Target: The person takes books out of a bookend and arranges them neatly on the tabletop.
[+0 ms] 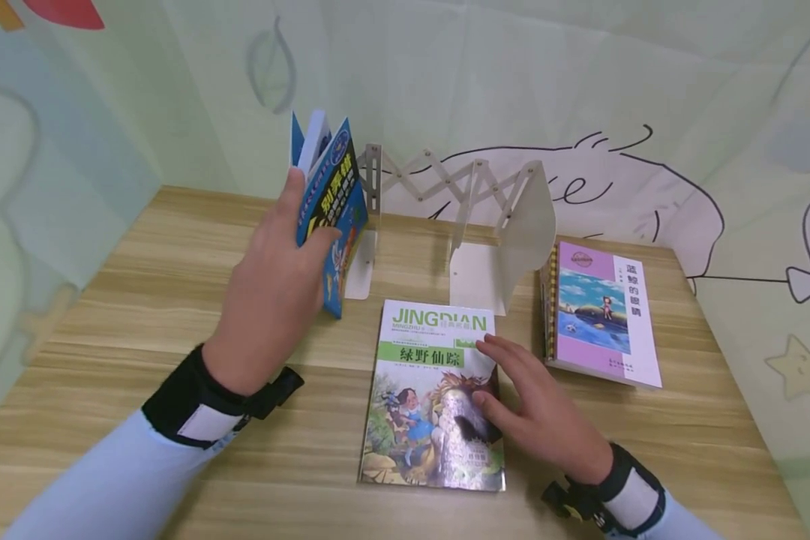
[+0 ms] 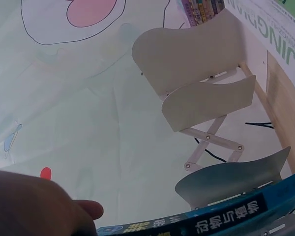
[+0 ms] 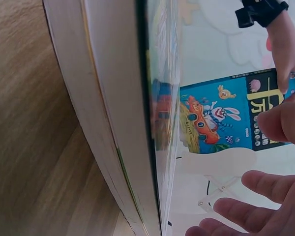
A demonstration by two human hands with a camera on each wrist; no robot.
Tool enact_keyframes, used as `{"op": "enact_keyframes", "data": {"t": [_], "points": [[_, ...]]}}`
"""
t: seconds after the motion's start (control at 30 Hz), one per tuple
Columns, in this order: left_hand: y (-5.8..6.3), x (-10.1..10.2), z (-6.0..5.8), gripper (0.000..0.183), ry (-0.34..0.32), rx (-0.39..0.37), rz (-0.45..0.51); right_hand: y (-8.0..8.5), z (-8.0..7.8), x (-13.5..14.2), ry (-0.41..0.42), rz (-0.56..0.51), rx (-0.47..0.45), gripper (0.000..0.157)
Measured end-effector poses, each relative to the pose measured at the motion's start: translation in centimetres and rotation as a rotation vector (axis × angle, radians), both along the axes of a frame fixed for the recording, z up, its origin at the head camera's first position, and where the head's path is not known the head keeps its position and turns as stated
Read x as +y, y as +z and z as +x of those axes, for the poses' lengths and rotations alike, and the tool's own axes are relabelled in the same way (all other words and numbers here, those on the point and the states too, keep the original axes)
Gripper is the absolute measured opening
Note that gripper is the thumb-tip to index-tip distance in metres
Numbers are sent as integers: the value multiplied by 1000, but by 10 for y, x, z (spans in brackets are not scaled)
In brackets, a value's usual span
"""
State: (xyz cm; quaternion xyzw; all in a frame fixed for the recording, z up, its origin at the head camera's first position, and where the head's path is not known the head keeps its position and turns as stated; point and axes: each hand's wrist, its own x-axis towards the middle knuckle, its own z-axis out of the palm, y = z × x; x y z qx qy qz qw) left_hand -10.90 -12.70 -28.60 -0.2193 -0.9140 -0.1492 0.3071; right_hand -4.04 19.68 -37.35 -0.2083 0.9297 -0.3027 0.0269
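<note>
My left hand (image 1: pixel 263 285) grips a blue children's book (image 1: pixel 344 202) with a yellow title, its thumb on the front cover and fingers on the far side. The book stands nearly upright at the left end of a cream metal folding bookend (image 1: pixel 529 225), its covers slightly parted at the top. In the right wrist view the blue book's cover (image 3: pixel 219 115) shows a rabbit in an orange car. My right hand (image 1: pixel 547 409) reaches over the right edge of a white and green book (image 1: pixel 412 412) lying flat, fingers loosely extended; contact is unclear.
A pile of books topped by a purple one (image 1: pixel 637 330) lies right of the bookend. The wooden table (image 1: pixel 256 480) meets a printed fabric backdrop (image 1: pixel 405 75) behind. The bookend's crossed bars (image 1: pixel 425 176) run between its upright plates.
</note>
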Motion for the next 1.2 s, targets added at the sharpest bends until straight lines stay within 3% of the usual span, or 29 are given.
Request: {"op": "enact_keyframes", "data": {"t": [0.2, 0.47, 0.67, 0.83, 0.93, 1.07, 1.17, 1.2], "points": [[-10, -7, 9, 31, -46, 28, 9, -2, 2, 0, 1, -3, 18, 64], [-18, -24, 21, 58, -39, 54, 99, -6, 3, 3, 0, -16, 21, 63], [-10, -29, 40, 45, -17, 113, 132, -5, 2, 6, 16, -49, 40, 59], [1, -32, 60, 48, -47, 100, 107, -3, 2, 7, 36, -70, 44, 53], [8, -34, 72, 49, -104, 117, 85, -3, 2, 9, 61, -82, 59, 52], [12, -35, 86, 35, -206, 220, 75, -1, 2, 10, 85, -101, 70, 54], [-5, -45, 89, 35, -307, 305, 92, 2, 1, 9, 104, -133, 83, 62], [-36, -60, 84, 33, -350, 315, 99, 2, 0, 9, 112, -144, 83, 67]]}}
